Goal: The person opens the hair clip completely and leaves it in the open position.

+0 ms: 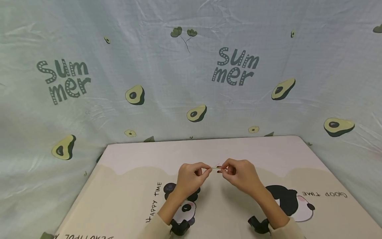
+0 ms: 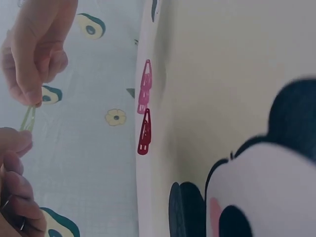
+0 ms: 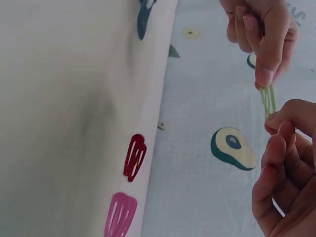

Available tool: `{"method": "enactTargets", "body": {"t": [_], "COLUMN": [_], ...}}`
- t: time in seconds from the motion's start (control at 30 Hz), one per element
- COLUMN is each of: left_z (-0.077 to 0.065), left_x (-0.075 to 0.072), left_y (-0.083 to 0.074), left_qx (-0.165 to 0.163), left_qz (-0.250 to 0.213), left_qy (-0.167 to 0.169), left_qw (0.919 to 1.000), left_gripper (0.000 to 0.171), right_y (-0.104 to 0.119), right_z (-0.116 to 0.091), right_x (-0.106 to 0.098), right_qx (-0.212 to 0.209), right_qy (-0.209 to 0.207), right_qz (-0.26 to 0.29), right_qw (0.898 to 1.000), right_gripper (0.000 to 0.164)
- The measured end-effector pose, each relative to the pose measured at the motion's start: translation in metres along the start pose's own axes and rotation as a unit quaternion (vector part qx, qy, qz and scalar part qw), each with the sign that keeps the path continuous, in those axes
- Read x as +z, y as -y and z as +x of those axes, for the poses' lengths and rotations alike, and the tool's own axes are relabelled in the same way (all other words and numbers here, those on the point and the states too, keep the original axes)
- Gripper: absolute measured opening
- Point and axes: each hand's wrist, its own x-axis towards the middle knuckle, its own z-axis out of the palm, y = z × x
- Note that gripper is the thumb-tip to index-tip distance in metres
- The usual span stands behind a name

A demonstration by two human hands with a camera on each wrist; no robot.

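A light green snap hair clip [image 3: 268, 101] spans the short gap between the two hands, held at its two ends. My left hand [image 1: 190, 180] pinches one end with thumb and index finger. At the opposite end my right hand [image 1: 242, 175] pinches it the same way. Several slim bars show on it in the right wrist view; whether it is one clip or two overlapping I cannot tell. Beyond the hands, red hair clips [image 2: 143, 143] and pink hair clips [image 2: 143, 98] lie in a row on the table, apart from both hands.
The table [image 1: 125, 199] has a cream and pink cover printed with pandas and lettering. Its far edge meets a hanging pale sheet [image 1: 167, 73] printed with avocados. Dark straps [image 1: 180, 228] sit at both wrists, by the sleeve cuffs.
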Motion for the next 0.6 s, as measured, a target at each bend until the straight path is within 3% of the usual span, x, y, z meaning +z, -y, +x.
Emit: {"method": "enactTargets", "body": {"t": [0.2,0.37,0.6], "left_z": [0.015,0.023,0.027], "left_x": [0.007,0.019,0.038], "left_y": [0.005,0.009,0.015], "left_qx": [-0.054,-0.093,-0.107], "left_qz": [0.036,0.065,0.117], "left_qy": [0.092,0.170,0.239], "left_qw": [0.9936,0.9790,0.9578], "left_gripper": [0.006,0.006,0.007], "right_y": [-0.014,-0.023,-0.030], "right_z": [0.001,0.001,0.000], "right_x": [-0.002,-0.001,0.006], "right_qx": [0.055,0.106,0.140], "right_qy": [0.067,0.114,0.190], "right_qz": [-0.021,-0.035,-0.086], "right_qw": [0.996,0.987,0.968], "right_gripper": [0.007,0.009,0.011]}}
